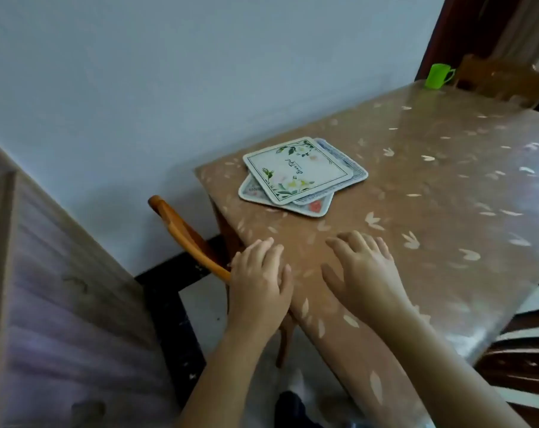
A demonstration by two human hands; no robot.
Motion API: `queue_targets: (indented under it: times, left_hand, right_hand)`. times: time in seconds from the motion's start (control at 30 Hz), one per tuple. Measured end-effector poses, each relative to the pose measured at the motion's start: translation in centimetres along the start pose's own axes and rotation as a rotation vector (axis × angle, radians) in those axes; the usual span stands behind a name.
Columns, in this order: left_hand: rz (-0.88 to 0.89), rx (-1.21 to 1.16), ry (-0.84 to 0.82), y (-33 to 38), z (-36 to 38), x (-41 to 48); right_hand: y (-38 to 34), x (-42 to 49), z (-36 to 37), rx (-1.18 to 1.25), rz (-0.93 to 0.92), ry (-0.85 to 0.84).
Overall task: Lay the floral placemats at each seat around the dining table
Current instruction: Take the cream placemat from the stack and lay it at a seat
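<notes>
A loose stack of floral placemats (pixel 299 171) lies near the table's left corner, close to the wall; the top mat is white with green leaves and a script line. The dining table (pixel 447 196) has a brown cover with pale leaf marks. My left hand (pixel 259 282) is stretched out over the table's near-left edge, fingers relaxed, holding nothing. My right hand (pixel 364 270) hovers over or rests on the tabletop just short of the stack, fingers spread and empty. Both hands are apart from the mats.
A wooden chair (pixel 188 239) is tucked at the table's left end by the wall. A green cup (pixel 438 76) stands at the far corner beside another chair back (pixel 503 80). A grey wooden panel (pixel 61 304) fills the left. A striped seat (pixel 521 341) shows at right.
</notes>
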State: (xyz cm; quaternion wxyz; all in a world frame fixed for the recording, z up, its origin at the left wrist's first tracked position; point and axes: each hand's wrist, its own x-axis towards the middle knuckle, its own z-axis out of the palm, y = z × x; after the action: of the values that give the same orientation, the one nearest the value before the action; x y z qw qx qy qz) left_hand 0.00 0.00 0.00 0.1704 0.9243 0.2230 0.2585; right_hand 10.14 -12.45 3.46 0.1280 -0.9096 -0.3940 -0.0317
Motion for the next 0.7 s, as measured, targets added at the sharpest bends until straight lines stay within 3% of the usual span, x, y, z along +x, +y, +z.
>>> queue_targets:
  times: [0.4, 0.7]
  left_hand:
    - [0.076, 0.088, -0.071, -5.6, 7.5, 14.9]
    - [0.163, 0.131, -0.203, -8.7, 14.8, 21.3]
  right_hand:
    - [4.5, 15.4, 5.8, -0.04, -0.049, -0.067]
    - [8.6, 23.7, 11.3, -0.036, -0.084, -0.132]
